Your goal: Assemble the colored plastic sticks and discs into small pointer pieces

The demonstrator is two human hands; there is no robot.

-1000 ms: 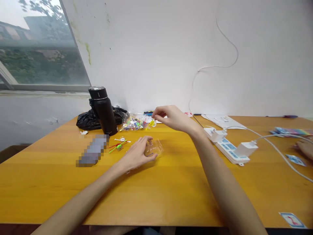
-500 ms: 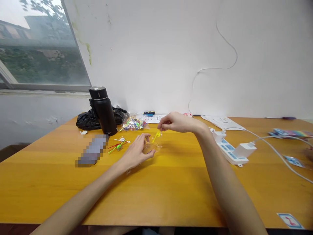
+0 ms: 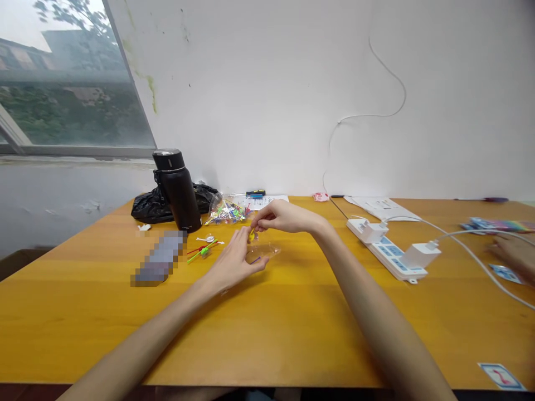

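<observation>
My right hand [image 3: 279, 218] pinches a small yellow plastic pick [image 3: 251, 235] just above the mouth of a small clear bag [image 3: 262, 254] lying on the wooden table [image 3: 267, 323]. My left hand [image 3: 234, 262] grips the left edge of that clear bag with fingers curled. A larger clear bag full of several coloured picks [image 3: 225, 210] lies behind the hands. A few loose picks, red, green and white [image 3: 204, 248], lie to the left of my left hand.
A black flask [image 3: 177, 189] stands before a black plastic bag [image 3: 151, 204]. A blurred grey object [image 3: 159, 258] lies left. A white power strip with chargers [image 3: 388, 248] and cables is at right. Another person's hand [image 3: 512, 250] shows at the right edge. Papers and a screwdriver [image 3: 254, 194] lie by the wall.
My right hand took a yellow pick from the large bag and brought it down and left to the small bag's mouth. My left hand stayed on the small bag.
</observation>
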